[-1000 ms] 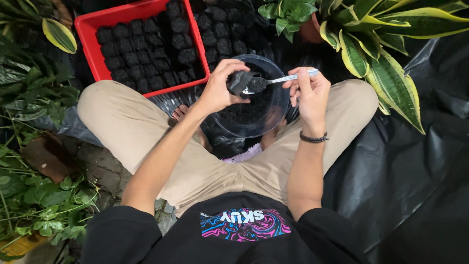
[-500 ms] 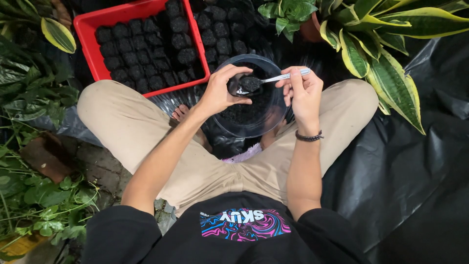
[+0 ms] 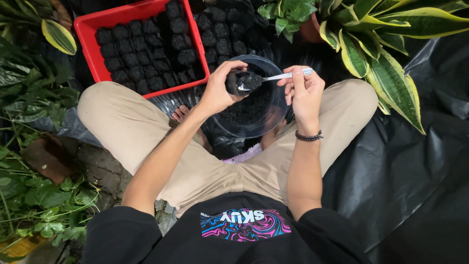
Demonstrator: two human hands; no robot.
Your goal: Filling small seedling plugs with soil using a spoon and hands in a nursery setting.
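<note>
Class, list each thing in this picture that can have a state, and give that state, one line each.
Small black plastic seedling bag: held in left hand, mouth open.
Metal spoon: in right hand, loaded with soil.
Clear round plastic bowl: partly filled with dark soil.
Red plastic tray: packed with filled black bags.

bag (image 3: 231,83): small, black, tilted, mouth toward the spoon, upper centre of frame, over the bowl
spoon (image 3: 264,78): metal, heaped with dark soil, nearly level, tip at bag mouth
bowl (image 3: 281,105): clear, round, holding dark soil, centre of frame
</note>
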